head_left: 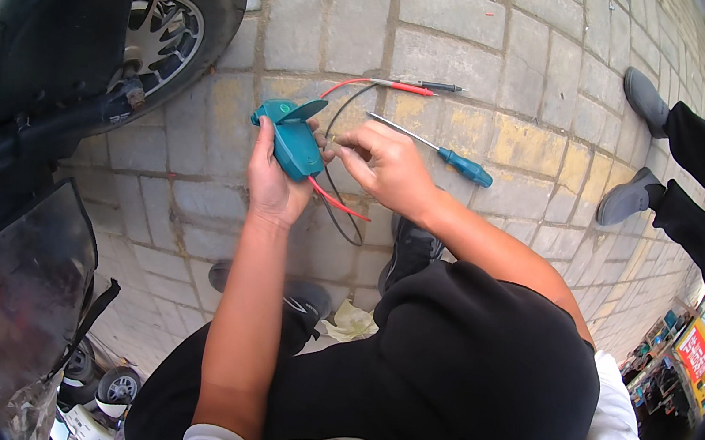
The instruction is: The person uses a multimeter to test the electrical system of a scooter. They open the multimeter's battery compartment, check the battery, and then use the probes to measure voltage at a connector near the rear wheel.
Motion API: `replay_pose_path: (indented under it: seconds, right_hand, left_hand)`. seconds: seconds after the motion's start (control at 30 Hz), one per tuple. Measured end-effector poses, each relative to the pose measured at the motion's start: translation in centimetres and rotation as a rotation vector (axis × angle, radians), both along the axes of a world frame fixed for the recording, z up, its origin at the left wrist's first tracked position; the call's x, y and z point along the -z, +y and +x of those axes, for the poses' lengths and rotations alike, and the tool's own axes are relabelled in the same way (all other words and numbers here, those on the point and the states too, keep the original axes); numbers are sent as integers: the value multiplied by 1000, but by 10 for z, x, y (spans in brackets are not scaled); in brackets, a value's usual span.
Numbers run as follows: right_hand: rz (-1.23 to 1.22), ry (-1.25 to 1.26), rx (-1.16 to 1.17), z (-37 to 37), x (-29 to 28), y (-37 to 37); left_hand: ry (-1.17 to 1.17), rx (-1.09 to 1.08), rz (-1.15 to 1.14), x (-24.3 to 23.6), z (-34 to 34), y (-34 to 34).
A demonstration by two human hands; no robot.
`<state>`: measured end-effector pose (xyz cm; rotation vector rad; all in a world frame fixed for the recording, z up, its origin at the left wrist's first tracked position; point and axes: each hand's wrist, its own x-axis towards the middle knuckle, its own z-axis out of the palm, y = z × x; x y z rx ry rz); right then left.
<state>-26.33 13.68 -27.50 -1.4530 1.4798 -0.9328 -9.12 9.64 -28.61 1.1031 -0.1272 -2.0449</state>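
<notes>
From the head view, we see the left hand (273, 178) wrapped around a teal meter (294, 139), its flap lifted, fingers closed on the casing. The right hand (391, 167) sits just beside it, fingertips pinched together on something small at the meter's edge; what it is, we cannot tell. Red and black leads (338, 205) trail below both hands. Beyond the right hand a teal-handled screwdriver (442, 152) lies on the paving (485, 24). Left of the left hand stands a scooter wheel (164, 26).
</notes>
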Motion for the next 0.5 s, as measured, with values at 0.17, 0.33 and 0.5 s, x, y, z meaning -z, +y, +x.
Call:
replay_pose_path:
  seconds: [0.17,0.33,0.5]
  right_hand:
    - [-320,114,-135,6,10,4]
    - [-359,211,-205,5,4,2]
    - [-368,264,-232,5,-2,-2]
  left_hand:
    - [-1,2,11,5,-2,4]
    - [-2,39,10,-1,-4,1]
    - [-63,86,15,-8,-6,-1]
